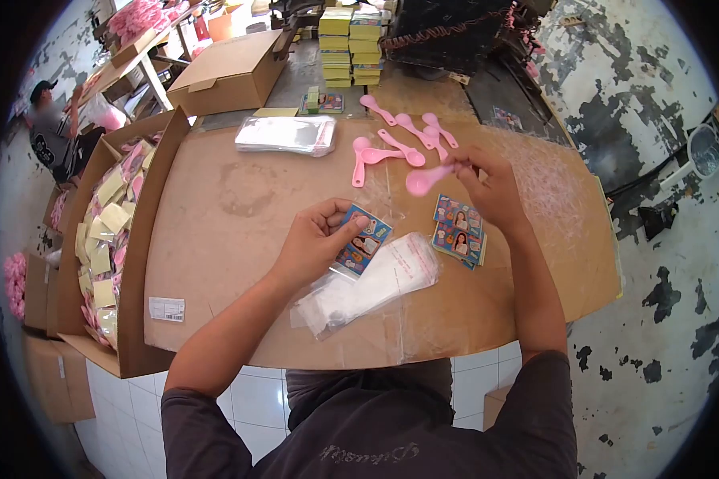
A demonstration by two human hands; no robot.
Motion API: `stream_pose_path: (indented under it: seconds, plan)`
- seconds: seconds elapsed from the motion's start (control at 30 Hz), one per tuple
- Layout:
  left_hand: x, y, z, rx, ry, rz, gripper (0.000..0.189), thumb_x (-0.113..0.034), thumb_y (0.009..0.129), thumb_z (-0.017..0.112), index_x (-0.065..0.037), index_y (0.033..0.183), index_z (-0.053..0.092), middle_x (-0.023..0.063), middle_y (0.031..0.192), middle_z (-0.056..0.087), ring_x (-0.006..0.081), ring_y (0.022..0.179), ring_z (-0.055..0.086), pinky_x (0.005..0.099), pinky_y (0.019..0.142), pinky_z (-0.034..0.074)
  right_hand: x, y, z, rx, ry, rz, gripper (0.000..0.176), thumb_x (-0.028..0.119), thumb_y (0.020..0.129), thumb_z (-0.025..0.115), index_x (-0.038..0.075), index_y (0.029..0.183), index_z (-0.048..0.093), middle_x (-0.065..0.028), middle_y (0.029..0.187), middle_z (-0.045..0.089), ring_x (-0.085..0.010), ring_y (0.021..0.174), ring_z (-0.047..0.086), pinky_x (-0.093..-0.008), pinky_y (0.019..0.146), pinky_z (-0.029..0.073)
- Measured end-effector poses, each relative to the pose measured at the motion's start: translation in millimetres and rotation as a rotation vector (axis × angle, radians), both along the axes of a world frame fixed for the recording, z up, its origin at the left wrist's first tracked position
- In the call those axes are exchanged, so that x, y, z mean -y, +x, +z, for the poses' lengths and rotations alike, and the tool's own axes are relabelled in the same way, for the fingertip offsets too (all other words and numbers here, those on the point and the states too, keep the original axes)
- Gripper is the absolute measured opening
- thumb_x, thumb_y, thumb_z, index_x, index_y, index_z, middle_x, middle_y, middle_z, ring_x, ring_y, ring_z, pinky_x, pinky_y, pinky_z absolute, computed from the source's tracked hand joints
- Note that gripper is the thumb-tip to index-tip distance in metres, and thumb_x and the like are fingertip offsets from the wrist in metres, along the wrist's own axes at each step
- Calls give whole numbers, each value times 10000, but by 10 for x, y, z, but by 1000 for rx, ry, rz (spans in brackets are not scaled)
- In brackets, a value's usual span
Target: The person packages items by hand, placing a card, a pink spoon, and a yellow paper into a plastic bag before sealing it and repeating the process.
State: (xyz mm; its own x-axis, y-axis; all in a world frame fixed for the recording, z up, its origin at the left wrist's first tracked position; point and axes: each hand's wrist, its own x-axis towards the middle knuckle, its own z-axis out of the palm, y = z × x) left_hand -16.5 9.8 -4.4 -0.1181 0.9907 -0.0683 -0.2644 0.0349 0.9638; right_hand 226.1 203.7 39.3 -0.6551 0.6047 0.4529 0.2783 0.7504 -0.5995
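My left hand (321, 239) grips a blue printed card (365, 242), thumb on top, above a pile of clear plastic bags (383, 279) on the cardboard-covered table. In my right hand (487, 182) is a pink spoon (427, 179), pinched by its handle and slightly blurred, bowl pointing left. Beyond it lie several loose pink spoons (391, 152), some overlapping. Just below my right hand rests a small stack of printed cards (458, 231). A thicker stack of clear bags (286, 134) lies farther back on the table.
At the left, a long open carton (128, 319) holds many packed pouches. Tall stacks of cards (350, 48) and a closed cardboard box (224, 76) stand at the back. A person (56, 132) sits at far left. A shipping label (166, 309) marks the table's near left corner.
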Motion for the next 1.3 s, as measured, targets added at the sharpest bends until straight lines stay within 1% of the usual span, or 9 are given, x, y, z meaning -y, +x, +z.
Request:
stream_pose_path:
  seconds: [0.2, 0.3, 0.5, 0.7, 0.83, 0.9, 1.0, 1.2, 1.3]
  plan:
    - [-25, -3, -110, -70, 10, -36, 256, -117, 1012, 687, 34, 1216, 651, 78, 1013, 764, 72, 874, 698, 229, 753, 572, 303, -174, -64, -250, -361, 202, 172, 17, 947, 604, -8, 1073, 718, -74, 970, 692, -143, 808, 637, -293, 754, 522]
    - [-9, 21, -99, -109, 5, -63, 288, -109, 1013, 685, 42, 1256, 649, 76, 1028, 761, 71, 900, 689, 232, 776, 570, 324, -170, -78, -94, -204, 260, 178, 19, 950, 600, -13, 1084, 713, -81, 972, 691, -141, 845, 642, -291, 776, 522]
    - [24, 69, -33, -192, -52, -95, 290, -112, 1018, 677, 34, 1269, 666, 54, 1028, 754, 69, 891, 677, 236, 803, 567, 549, -287, -106, -75, -288, 235, 456, 58, 1011, 520, 33, 1466, 523, -107, 1194, 711, -211, 1095, 660, -352, 977, 499]
    - [4, 18, -121, -142, 2, -137, 259, -140, 1031, 666, 25, 1228, 697, 48, 1035, 751, 69, 889, 672, 231, 793, 554, 712, -402, -277, -35, -579, 575, 559, 166, 1030, 453, 30, 1569, 396, -171, 1559, 495, -282, 1431, 472, -397, 1181, 343]
    - [2, 41, -48, -29, -12, -98, 264, -159, 1033, 659, 10, 1234, 687, 66, 1001, 753, 63, 779, 668, 214, 725, 540, 625, -380, -191, -186, -876, 736, 546, 190, 1044, 440, 26, 1562, 401, -152, 1596, 447, -287, 1477, 414, -416, 1226, 278]
    - [32, 12, 43, -29, -34, -159, 263, -155, 1040, 647, 9, 1242, 680, 71, 1017, 753, 74, 817, 679, 227, 750, 549, 520, -362, -187, -167, -606, 650, 529, 148, 1038, 457, 37, 1553, 413, -148, 1576, 470, -282, 1455, 442, -431, 1207, 313]
    - [60, 19, 89, 8, -14, -241, 281, -157, 1042, 643, 7, 1270, 661, 76, 1041, 754, 91, 877, 691, 240, 792, 556, 621, -367, -191, -198, -651, 625, 424, 63, 986, 570, 22, 1407, 568, -136, 1475, 556, -266, 1361, 538, -438, 1140, 400]
    - [62, -40, -35, -4, 130, -278, 385, -170, 1029, 665, 7, 1363, 592, 101, 1207, 722, 144, 1124, 667, 295, 977, 521, 614, -288, 332, -200, -252, 661, 89, 33, 881, 756, 36, 970, 749, -90, 1146, 698, -233, 1121, 662, -397, 978, 511]
    - [91, 11, 30, -125, 236, -153, 431, -155, 1016, 668, -6, 1404, 552, 125, 1359, 646, 200, 1304, 581, 364, 1123, 429, 730, -258, 860, -13, 262, 448, 80, 29, 872, 754, 53, 947, 741, -83, 1083, 713, -260, 1072, 673, -387, 945, 515]
